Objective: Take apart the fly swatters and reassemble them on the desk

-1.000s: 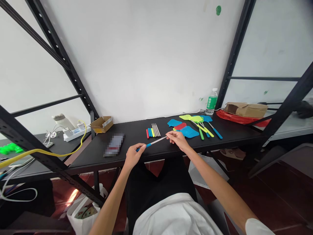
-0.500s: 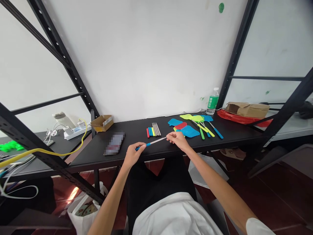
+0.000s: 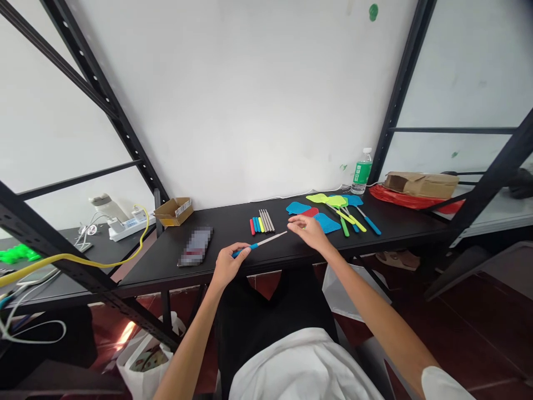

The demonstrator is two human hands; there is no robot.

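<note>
Aslant, blue-handled rod (image 3: 268, 240) in left hand (image 3: 228, 264).

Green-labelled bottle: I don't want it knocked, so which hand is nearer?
Right. The right hand is in front of the bottle and to its left; the left hand is much farther left.

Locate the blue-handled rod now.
In the head view, the blue-handled rod is below centre, held in the left hand, its tip near the right hand.

A black table (image 3: 227, 222) is backed along its far edge by a white wall (image 3: 258, 100) and flanked by perforated black metal uprights (image 3: 402, 83); below its near left corner, the dark red tiled floor (image 3: 470, 350) is brightly lit.
</note>
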